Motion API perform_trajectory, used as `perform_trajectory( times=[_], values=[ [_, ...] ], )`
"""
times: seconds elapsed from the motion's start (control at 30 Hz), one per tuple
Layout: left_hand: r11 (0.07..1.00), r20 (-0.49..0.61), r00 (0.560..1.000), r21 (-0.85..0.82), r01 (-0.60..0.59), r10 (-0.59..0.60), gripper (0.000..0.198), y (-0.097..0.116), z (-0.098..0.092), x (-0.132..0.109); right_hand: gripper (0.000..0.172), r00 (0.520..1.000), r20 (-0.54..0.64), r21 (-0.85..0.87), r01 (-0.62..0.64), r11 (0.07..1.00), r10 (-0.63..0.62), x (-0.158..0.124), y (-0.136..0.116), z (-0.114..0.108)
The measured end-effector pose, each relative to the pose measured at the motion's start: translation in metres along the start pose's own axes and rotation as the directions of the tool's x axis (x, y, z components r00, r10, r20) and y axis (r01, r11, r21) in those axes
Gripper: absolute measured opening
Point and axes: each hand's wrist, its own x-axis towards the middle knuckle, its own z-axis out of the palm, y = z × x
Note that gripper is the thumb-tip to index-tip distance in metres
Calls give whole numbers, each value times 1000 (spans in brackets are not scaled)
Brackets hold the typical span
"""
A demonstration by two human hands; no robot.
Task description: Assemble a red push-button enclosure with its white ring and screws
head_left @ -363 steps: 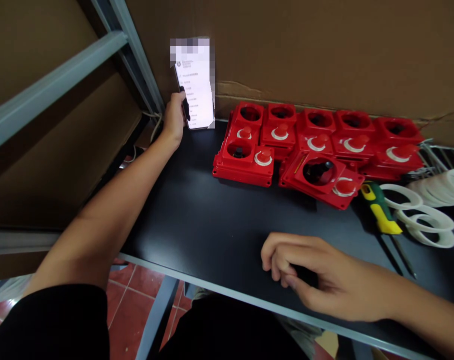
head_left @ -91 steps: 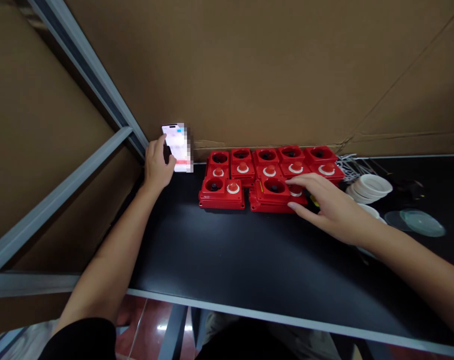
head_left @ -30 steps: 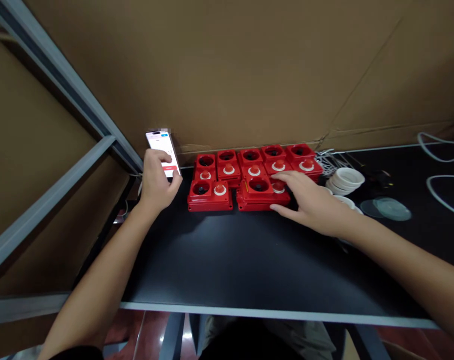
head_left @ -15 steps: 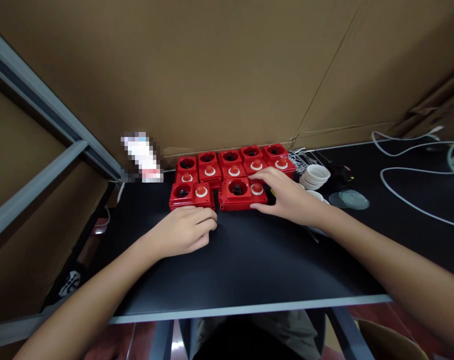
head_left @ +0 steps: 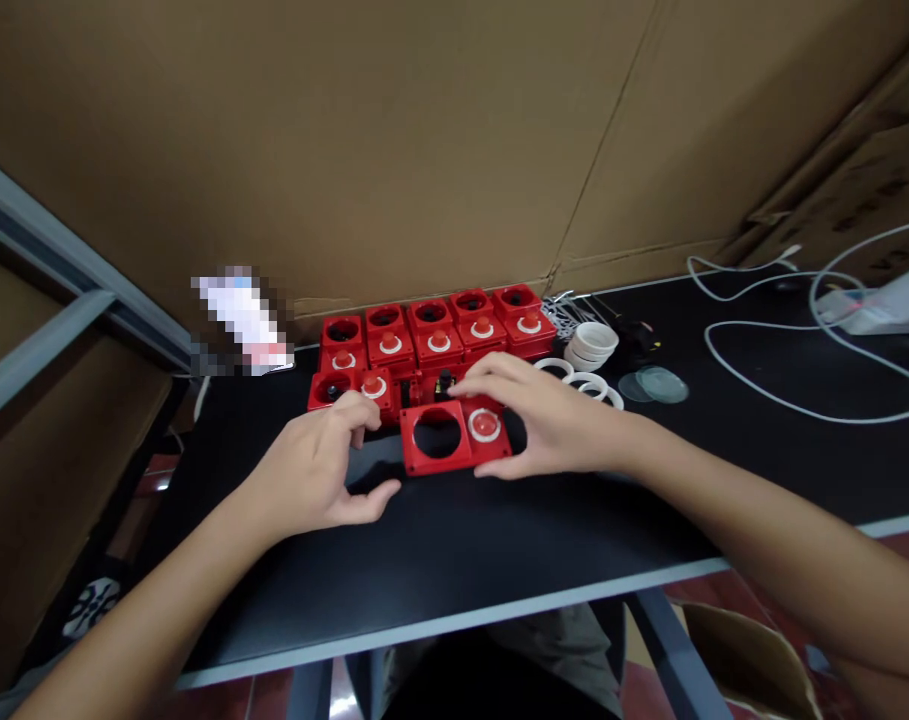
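Note:
My right hand [head_left: 529, 415] grips the right end of a red cover [head_left: 437, 466], which has a large round hole at left and a red button in a white ring at right. Behind the cover, partly hidden, is its red base with a black part [head_left: 445, 382] standing up in it. My left hand [head_left: 330, 465] is just left of the cover, thumb and fingers spread, holding nothing. Beyond the left fingers lies a red box [head_left: 374, 386] with a button. A row of several similar red boxes [head_left: 439, 345] stands behind.
Right of the boxes are stacked white rings [head_left: 593, 342], loose white rings [head_left: 590, 384], clear discs [head_left: 662, 385] and thin metal pieces [head_left: 570, 315]. A white cable [head_left: 761, 325] curls across the right side. A blurred-out phone-like object [head_left: 240, 318] leans at left against the cardboard wall [head_left: 424, 150].
My right hand has lifted the cover off its base and brought it nearer to me. My left hand has opened and moved left. The view has shifted to the right.

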Motion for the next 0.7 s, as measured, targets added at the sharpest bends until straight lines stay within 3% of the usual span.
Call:
perform_trajectory(
  times=[0.17,0.33,0.7],
  values=[
    [991,151,985,-117,-72,89,70,7,9,-2,79,990,132,10,58,998,-59,-2,-10,17],
    [992,191,975,-77,-97,110,68,10,21,-5,75,980,184,-11,72,997,-69,-4,-9,27],
    [998,329,943,25,-63,51,68,10,21,-5,79,973,218,-71,96,993,-79,-3,-8,30]
  ],
)
